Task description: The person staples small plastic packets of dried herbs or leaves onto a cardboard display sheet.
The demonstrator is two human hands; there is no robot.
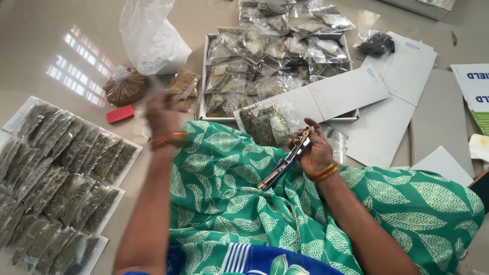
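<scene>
A green cloth with a leaf print [229,198] lies soft and folded over the person's lap. The right hand [316,150] is closed around a shiny metal stapler [285,162], tip up, resting on the lap near a small clear packet of dried herbs [267,124]. The left hand [162,114] is raised and blurry, so I cannot tell if its fingers are spread or shut. To the left, flat rows of herb packets [56,183] sit on white cards, neat and easy to count. Farther off, a white tray [204,76] holds crinkly bags of dry leaves, beside flat grey cardboard sheets [387,97].
</scene>
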